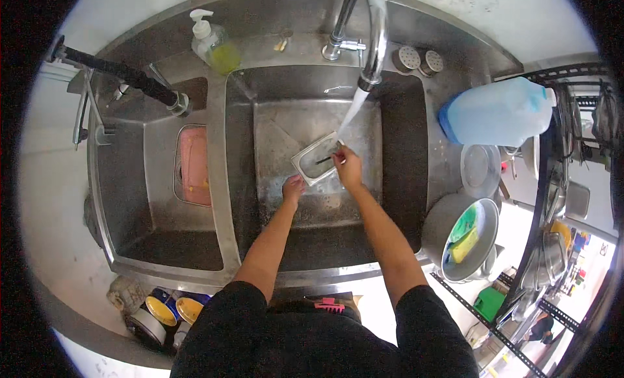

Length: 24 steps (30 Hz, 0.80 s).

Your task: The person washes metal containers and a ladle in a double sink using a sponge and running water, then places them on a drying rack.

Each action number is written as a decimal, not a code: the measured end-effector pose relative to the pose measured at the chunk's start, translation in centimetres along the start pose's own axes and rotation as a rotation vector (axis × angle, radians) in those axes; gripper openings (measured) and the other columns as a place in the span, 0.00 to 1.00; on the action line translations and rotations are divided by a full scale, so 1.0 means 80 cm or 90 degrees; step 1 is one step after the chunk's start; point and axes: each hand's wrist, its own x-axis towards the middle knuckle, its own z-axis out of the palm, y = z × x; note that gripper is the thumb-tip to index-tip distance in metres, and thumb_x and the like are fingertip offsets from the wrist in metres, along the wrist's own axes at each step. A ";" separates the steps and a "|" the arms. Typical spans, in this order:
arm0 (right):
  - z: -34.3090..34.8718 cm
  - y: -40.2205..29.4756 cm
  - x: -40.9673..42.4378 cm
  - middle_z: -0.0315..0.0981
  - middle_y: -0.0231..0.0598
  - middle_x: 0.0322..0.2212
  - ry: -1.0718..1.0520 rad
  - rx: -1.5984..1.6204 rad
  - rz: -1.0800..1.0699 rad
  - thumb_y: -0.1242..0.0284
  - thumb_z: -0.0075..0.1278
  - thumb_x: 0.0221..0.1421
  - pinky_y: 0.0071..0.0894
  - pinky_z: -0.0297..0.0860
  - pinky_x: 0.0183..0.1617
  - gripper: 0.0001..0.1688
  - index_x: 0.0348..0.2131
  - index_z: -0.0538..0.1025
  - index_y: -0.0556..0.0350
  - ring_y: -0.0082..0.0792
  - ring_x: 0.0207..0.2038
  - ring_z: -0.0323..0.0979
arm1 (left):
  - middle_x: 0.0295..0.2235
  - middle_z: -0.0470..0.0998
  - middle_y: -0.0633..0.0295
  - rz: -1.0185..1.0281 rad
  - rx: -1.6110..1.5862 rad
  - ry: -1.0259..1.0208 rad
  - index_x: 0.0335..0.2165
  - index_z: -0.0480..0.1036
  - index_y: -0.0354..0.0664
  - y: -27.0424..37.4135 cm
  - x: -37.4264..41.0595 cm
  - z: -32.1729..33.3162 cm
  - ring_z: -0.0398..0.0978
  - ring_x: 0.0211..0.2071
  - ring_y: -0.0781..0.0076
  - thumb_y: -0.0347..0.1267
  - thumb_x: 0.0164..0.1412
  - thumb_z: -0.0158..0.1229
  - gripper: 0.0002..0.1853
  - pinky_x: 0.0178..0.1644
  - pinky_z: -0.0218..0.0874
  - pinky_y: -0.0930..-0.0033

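Note:
A small rectangular stainless steel pan (pixel 308 169) lies at an angle in the large sink basin (pixel 287 212), in the stream of running water (pixel 355 107) from the faucet (pixel 378 41). My left hand (pixel 294 188) grips the pan's near left edge, its fingertips partly hidden by the rim. At the pan's right end, my right hand (pixel 349 171) pinches a thin dark stick-like item (pixel 323 160) that reaches over the pan's inside. What that item is cannot be made out.
Left of the divider, a smaller basin holds a pink tray (pixel 193 163). A soap pump bottle (pixel 219 51) and two perforated-top canisters (pixel 406 59) stand behind. To the right are a large jug of blue liquid (pixel 497 112), a plastic lid (pixel 480 171) and a pot (pixel 438 227) with sponges (pixel 464 244).

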 end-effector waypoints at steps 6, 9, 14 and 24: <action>-0.044 -0.059 -0.097 0.65 0.47 0.30 -0.051 -0.182 -0.229 0.77 0.44 0.39 0.37 0.63 0.30 0.09 0.28 0.68 0.55 0.43 0.29 0.66 | 0.33 0.71 0.63 -0.154 -0.076 0.036 0.39 0.64 0.43 -0.007 -0.037 -0.001 0.67 0.34 0.70 0.39 0.53 0.46 0.17 0.39 0.56 0.71; -0.082 -0.076 -0.141 0.64 0.44 0.30 0.008 -0.169 -0.264 0.76 0.45 0.38 0.34 0.64 0.31 0.10 0.28 0.67 0.55 0.41 0.30 0.66 | 0.39 0.68 0.64 -0.291 -0.227 -0.289 0.42 0.62 0.42 0.064 -0.141 0.048 0.65 0.40 0.70 0.42 0.54 0.44 0.19 0.43 0.54 0.71; -0.105 -0.114 -0.198 0.65 0.42 0.29 0.146 -0.107 -0.207 0.76 0.48 0.38 0.33 0.64 0.32 0.10 0.28 0.68 0.55 0.40 0.31 0.66 | 0.39 0.68 0.60 -0.084 -0.288 -0.513 0.40 0.62 0.41 0.107 -0.241 0.086 0.64 0.43 0.70 0.42 0.54 0.44 0.19 0.45 0.55 0.68; -0.335 -0.117 -0.234 0.66 0.43 0.21 0.585 -0.016 0.076 0.76 0.47 0.41 0.29 0.62 0.31 0.07 0.26 0.70 0.59 0.37 0.25 0.66 | 0.18 0.65 0.69 0.026 0.118 -0.394 0.31 0.65 0.40 0.128 -0.318 0.079 0.64 0.20 0.81 0.37 0.55 0.45 0.11 0.27 0.59 0.78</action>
